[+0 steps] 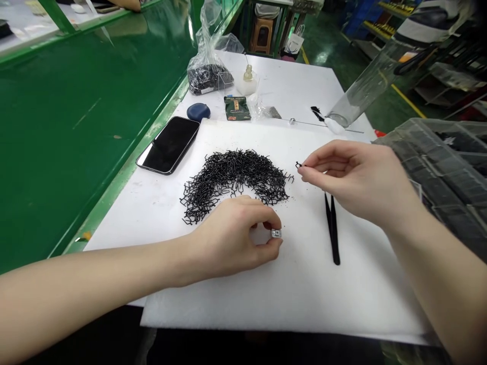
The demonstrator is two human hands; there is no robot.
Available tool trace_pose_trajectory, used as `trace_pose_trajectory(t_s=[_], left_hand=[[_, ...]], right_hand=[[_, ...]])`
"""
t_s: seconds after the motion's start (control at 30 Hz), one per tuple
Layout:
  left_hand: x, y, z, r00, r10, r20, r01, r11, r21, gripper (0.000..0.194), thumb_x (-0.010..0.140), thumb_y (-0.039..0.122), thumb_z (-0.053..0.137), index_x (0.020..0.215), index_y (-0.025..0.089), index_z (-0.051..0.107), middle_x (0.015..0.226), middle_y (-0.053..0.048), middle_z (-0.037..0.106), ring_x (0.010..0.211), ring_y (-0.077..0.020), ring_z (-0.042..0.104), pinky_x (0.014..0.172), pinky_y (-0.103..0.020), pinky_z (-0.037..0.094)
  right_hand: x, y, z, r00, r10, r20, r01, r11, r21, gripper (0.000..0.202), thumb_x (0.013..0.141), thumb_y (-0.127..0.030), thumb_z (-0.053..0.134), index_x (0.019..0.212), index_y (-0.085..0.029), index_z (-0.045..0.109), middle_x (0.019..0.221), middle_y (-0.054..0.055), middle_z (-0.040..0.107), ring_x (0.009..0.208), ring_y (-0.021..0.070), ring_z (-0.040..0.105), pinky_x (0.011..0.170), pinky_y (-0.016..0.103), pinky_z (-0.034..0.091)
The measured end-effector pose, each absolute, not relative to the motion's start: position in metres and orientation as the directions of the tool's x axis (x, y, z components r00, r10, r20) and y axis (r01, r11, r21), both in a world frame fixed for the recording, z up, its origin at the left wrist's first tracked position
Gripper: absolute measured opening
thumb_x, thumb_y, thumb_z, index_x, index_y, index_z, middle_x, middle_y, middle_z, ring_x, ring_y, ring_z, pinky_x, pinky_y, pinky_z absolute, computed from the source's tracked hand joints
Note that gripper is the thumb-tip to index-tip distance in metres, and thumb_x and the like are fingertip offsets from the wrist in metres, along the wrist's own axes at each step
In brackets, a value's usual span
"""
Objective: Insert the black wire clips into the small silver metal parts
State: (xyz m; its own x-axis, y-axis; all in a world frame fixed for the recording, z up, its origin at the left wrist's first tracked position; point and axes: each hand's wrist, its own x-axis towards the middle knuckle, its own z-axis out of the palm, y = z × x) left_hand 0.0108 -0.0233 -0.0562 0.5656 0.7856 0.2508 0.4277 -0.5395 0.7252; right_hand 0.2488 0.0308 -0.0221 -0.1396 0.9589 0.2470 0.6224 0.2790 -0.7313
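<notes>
Between the thumb and index finger of my left hand (pixel 238 238) is a small silvery metal block (pixel 276 233) with a dark hole in its face. My right hand (pixel 353 177) pinches a tiny bent black wire clip (pixel 299 165) at its fingertips, up and to the right of the block and apart from it. A heap of similar black wire clips (pixel 239 172) lies in an arc on the white foam sheet (pixel 289 299), just beyond my left hand. Black tweezers (pixel 333 230) lie on the sheet below my right hand.
A smartphone (pixel 170 144), a round blue case (pixel 198 111) and a green packet (pixel 237 108) lie behind the sheet. Farther back stand a clear bag of black parts (pixel 209 76) and a small bottle (pixel 248 78). A clear tube (pixel 361 91) and plastic drawers (pixel 445 172) are at right.
</notes>
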Motion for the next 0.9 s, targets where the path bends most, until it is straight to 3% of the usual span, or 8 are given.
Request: trace_pose_trajectory(t_s=[0.13,0.27,0.43,0.57,0.67,0.77,0.83,0.9], left_hand=[[0.010,-0.025,-0.055,0.535,0.811,0.236,0.420,-0.498,0.759,0.009,0.083,0.021,0.074,0.090,0.020,0.080,0.071,0.001,0.073,0.061,-0.0137,0.065,0.057,-0.024,0.052],[0.011,-0.025,-0.057,0.511,0.829,0.228,0.390,-0.460,0.798,0.012,0.081,0.019,0.075,0.092,0.020,0.081,0.071,0.002,0.073,0.060,-0.0122,0.066,0.056,-0.022,0.052],[0.014,-0.026,-0.052,0.439,0.869,0.231,0.313,-0.389,0.867,0.020,0.079,0.012,0.071,0.093,0.019,0.082,0.080,0.001,0.081,0.055,-0.0101,0.067,0.057,-0.022,0.060],[0.015,-0.026,-0.043,0.388,0.922,0.004,0.154,-0.069,0.986,0.023,0.080,0.009,0.074,0.099,0.017,0.085,0.090,-0.004,0.087,0.077,-0.0179,0.083,0.074,-0.025,0.071],[0.014,-0.025,-0.042,0.425,0.886,-0.185,-0.009,0.209,0.978,0.031,0.076,0.003,0.076,0.099,0.020,0.088,0.086,-0.002,0.087,0.084,-0.0200,0.086,0.078,-0.023,0.072],[0.012,-0.022,-0.045,0.468,0.857,-0.214,-0.133,0.308,0.942,0.039,0.074,-0.004,0.077,0.099,0.024,0.089,0.080,0.003,0.085,0.086,-0.0164,0.087,0.081,-0.018,0.070],[0.011,-0.021,-0.044,0.481,0.842,-0.244,-0.157,0.356,0.921,0.040,0.075,-0.006,0.078,0.100,0.024,0.089,0.082,0.003,0.085,0.088,-0.0158,0.087,0.082,-0.017,0.069],[0.011,-0.019,-0.042,0.475,0.834,-0.280,-0.164,0.396,0.903,0.040,0.076,-0.006,0.081,0.103,0.022,0.088,0.089,0.001,0.087,0.091,-0.0164,0.087,0.084,-0.018,0.070]], right_hand=[[0.245,0.032,-0.036,-0.099,0.974,0.206,0.536,0.226,-0.813,0.012,0.078,-0.032,0.091,0.086,-0.030,0.082,0.081,0.000,0.083,0.075,0.0242,0.080,0.070,0.038,0.066],[0.248,0.030,-0.043,-0.069,0.982,0.175,0.494,0.186,-0.849,0.027,0.077,-0.027,0.094,0.103,-0.032,0.087,0.080,0.000,0.084,0.073,0.0245,0.081,0.059,0.035,0.064],[0.254,0.019,-0.038,-0.042,0.968,0.246,0.387,0.243,-0.889,0.012,0.082,-0.025,0.092,0.088,-0.034,0.087,0.085,-0.001,0.085,0.074,0.0234,0.080,0.058,0.036,0.064],[0.256,0.012,-0.036,-0.096,0.963,0.250,0.223,0.266,-0.938,0.017,0.078,-0.024,0.095,0.082,-0.034,0.083,0.087,-0.001,0.086,0.082,0.0256,0.084,0.060,0.036,0.068],[0.253,0.008,-0.037,-0.184,0.958,0.219,0.130,0.245,-0.961,0.020,0.075,-0.020,0.096,0.077,-0.033,0.081,0.093,-0.003,0.086,0.086,0.0220,0.084,0.071,0.032,0.071],[0.249,0.006,-0.036,-0.247,0.946,0.211,0.059,0.232,-0.971,0.023,0.075,-0.017,0.095,0.079,-0.035,0.082,0.081,-0.006,0.081,0.069,0.0139,0.077,0.057,0.023,0.065],[0.247,0.005,-0.036,-0.275,0.943,0.188,0.033,0.205,-0.978,0.024,0.078,-0.016,0.094,0.082,-0.036,0.082,0.074,-0.006,0.078,0.062,0.0135,0.075,0.047,0.021,0.059],[0.246,0.004,-0.037,-0.290,0.942,0.167,0.019,0.180,-0.983,0.021,0.081,-0.017,0.092,0.083,-0.035,0.081,0.075,-0.004,0.080,0.064,0.0163,0.077,0.047,0.024,0.060]])
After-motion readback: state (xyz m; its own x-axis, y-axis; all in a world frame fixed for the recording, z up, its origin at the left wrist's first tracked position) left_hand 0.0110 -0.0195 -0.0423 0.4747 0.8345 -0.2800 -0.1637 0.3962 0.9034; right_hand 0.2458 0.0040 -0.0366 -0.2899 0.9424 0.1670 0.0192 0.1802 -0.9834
